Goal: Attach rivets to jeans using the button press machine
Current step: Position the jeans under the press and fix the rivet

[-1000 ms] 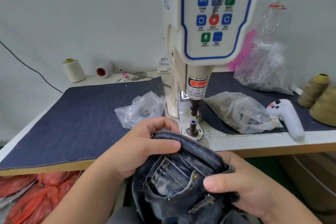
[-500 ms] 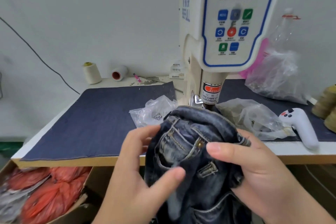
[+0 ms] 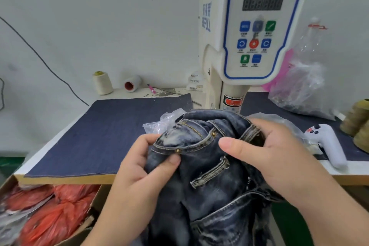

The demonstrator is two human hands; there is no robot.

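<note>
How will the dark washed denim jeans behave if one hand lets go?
The dark washed denim jeans look floppy: they bunch and fold between the left hand and right hand. The hanging part would probably drag them down. The thick seams likely resist slipping.

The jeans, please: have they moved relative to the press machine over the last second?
Yes. The jeans have risen and now cover the foot of the press machine, where the die showed before.

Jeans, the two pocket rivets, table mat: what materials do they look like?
Jeans: dark denim, faded patches, tan contrast stitching; likely cotton, woven twill look.
Pocket rivets and: small domed studs, brassy shine; probably metal, alloy unclear.
Table mat: flat, matte indigo sheet with a fine weave, seems unwashed denim.
</note>
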